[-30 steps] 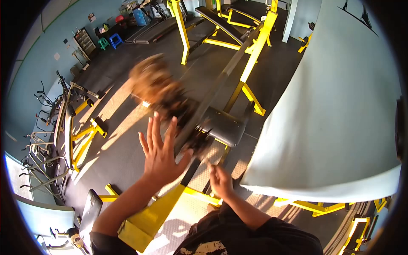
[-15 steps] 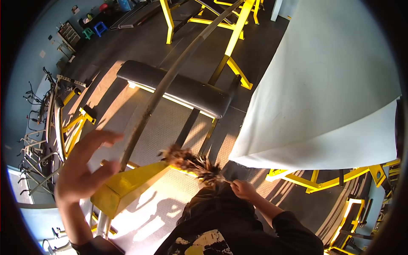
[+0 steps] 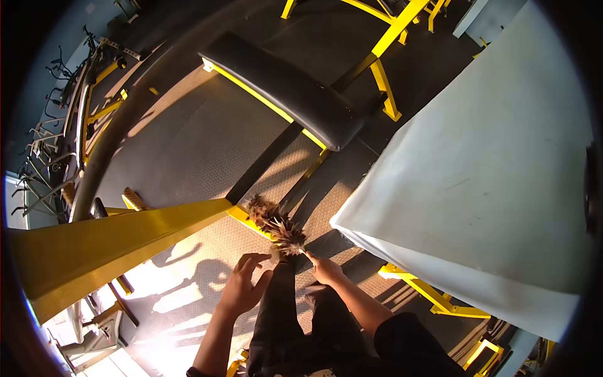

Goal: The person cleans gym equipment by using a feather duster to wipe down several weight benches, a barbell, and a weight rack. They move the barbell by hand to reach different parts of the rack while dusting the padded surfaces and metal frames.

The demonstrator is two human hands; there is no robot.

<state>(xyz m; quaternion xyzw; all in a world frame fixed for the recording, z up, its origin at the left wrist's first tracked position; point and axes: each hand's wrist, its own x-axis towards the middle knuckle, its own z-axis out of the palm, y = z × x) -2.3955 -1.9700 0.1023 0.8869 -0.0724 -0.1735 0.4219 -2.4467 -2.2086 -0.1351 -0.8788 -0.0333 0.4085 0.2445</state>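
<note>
A brown feather duster is in my right hand, its fingers wrapped round the handle end. The feathers point away from me, up and to the left, and overlap a yellow foot plate of the frame in this view. My left hand is just left of the duster, thumb and fingers apart, with nothing in it. A yellow upright beam of gym equipment stands to the left of that hand. Beyond the duster lies a black padded bench on a yellow frame.
A large pale panel fills the right side, close to my right arm. A dark metal bar curves along the left. Several metal handles hang by the left wall. Sunlight and shadows fall on the textured floor.
My left hand has come down from the left, off the dark bar's side, to beside the duster. The view has shifted closer to the yellow beam. My right hand keeps the duster.
</note>
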